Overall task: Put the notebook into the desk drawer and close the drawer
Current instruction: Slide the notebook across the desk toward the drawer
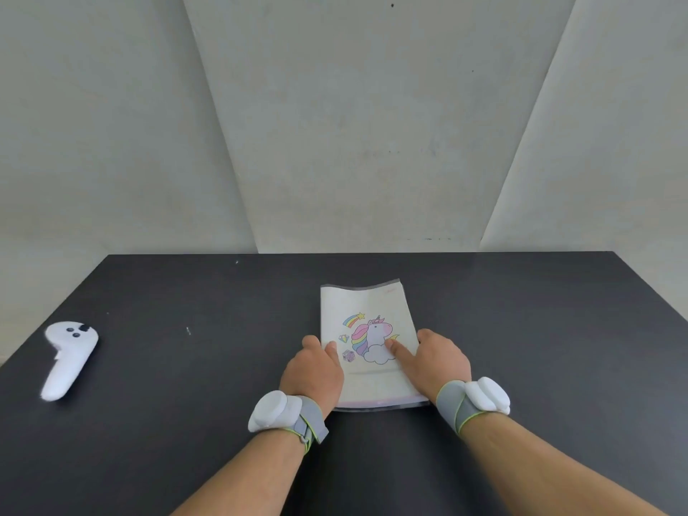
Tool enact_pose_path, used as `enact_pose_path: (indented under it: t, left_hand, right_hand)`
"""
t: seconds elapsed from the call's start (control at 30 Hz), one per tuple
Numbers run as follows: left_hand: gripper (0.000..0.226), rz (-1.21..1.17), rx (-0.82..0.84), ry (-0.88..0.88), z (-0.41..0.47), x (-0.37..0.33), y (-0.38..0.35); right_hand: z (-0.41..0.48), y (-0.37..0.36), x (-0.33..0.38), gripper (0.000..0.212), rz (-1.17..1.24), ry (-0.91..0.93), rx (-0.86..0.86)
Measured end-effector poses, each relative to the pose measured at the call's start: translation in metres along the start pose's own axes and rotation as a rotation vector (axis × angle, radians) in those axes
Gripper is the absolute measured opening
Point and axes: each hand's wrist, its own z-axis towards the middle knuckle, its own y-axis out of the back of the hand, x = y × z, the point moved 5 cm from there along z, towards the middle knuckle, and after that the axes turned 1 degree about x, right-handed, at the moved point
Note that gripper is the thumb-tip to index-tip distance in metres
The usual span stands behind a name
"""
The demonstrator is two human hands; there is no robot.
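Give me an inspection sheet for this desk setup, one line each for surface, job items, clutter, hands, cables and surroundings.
Surface: dark desk top, matte, a few pale specks.
Job's things: notebook with a unicorn cover lies flat near the middle, far edge curled up a little; no drawer in view.
Clutter: white handheld controller lying at the left, well apart from the notebook.
Hands: left hand on the notebook's left edge, right hand on its right edge with a finger across the cover; whether either grip has closed on it cannot be told. Both wrists wear grey straps with white pods.
Cables: nothing seen.
Surroundings: plain pale wall panels behind the desk, a few dark marks.
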Motion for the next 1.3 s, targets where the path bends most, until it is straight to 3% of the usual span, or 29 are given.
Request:
enact_pose_path:
  t: [0.43,1.3]
  left_hand:
    - [0.041,-0.049,-0.097,-0.006,-0.047,0.001,-0.009]
    - [0.040,-0.116,-0.018,-0.125,-0.219,-0.117,-0.068]
  right_hand:
    - [-0.028,0.005,-0.023,0.056,-0.018,0.101,-0.116]
    - [-0.142,0.102,-0.205,0.057,-0.094,-0.027,-0.208]
